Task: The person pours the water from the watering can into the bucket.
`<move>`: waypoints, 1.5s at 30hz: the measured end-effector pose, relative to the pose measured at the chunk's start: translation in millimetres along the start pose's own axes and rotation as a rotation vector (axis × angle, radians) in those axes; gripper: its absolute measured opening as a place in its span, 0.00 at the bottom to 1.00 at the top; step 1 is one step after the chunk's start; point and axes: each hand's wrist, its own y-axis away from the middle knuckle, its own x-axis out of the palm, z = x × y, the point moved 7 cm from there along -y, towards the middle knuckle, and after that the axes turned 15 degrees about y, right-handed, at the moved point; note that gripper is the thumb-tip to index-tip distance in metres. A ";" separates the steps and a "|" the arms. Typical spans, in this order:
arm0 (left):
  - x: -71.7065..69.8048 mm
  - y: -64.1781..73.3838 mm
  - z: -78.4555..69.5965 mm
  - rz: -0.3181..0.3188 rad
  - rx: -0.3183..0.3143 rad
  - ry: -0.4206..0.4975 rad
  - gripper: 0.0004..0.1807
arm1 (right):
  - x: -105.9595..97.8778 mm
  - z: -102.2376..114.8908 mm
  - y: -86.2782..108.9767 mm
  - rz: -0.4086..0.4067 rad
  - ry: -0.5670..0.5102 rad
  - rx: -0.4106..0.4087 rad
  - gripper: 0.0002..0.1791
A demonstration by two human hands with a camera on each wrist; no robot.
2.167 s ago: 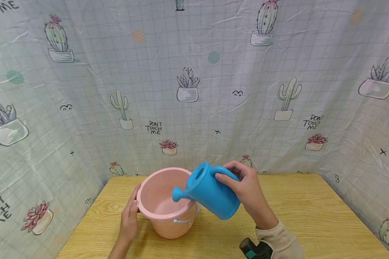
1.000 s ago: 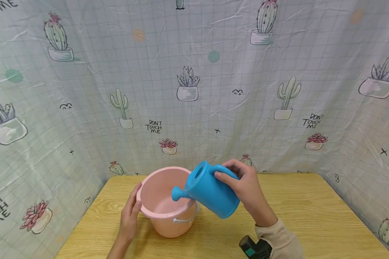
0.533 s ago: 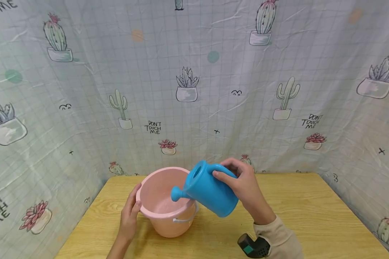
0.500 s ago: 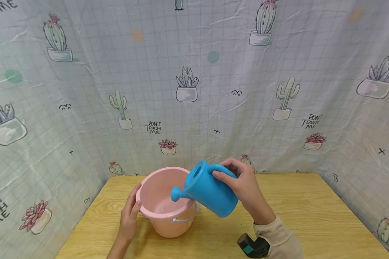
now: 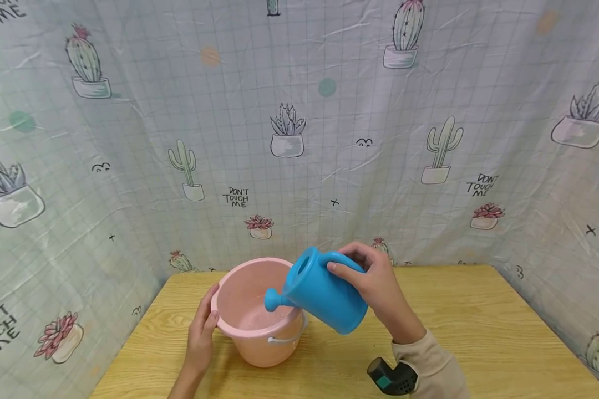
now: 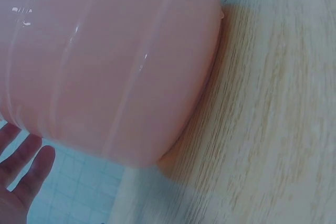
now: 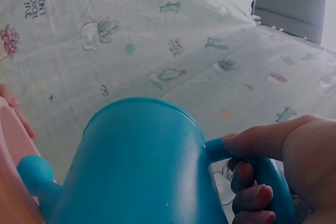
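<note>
On the table stands a pink bucket (image 5: pixel 267 349) with its pale bail handle (image 5: pixel 284 339) hanging at the front. My left hand (image 5: pixel 199 332) holds the bucket's left side, fingers and thumb spread along the rim; the left wrist view shows fingertips against the outer wall (image 6: pixel 100 66). A blue watering can (image 5: pixel 326 296) is tilted toward the bucket, its round spout head (image 5: pixel 273 300) over the opening. My right hand (image 5: pixel 371 282) grips the can's handle, thumb on top and fingers curled beneath. Small drops show on the can in the right wrist view.
The wooden table (image 5: pixel 459 321) extends to the right of the can. A cactus-print curtain (image 5: pixel 329 138) encloses the back and both sides. A black device (image 5: pixel 391 377) sits at my right wrist, by the beige sleeve (image 5: pixel 429 366).
The watering can stays tilted over the bucket, with only a slight shift. My left thumb has settled closer against the rim. More small glints show inside the bucket.
</note>
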 end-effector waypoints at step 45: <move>-1.5 -0.6 -0.4 0.012 0.070 -0.063 0.27 | 1.5 9.4 -11.9 0.089 0.128 -0.040 0.13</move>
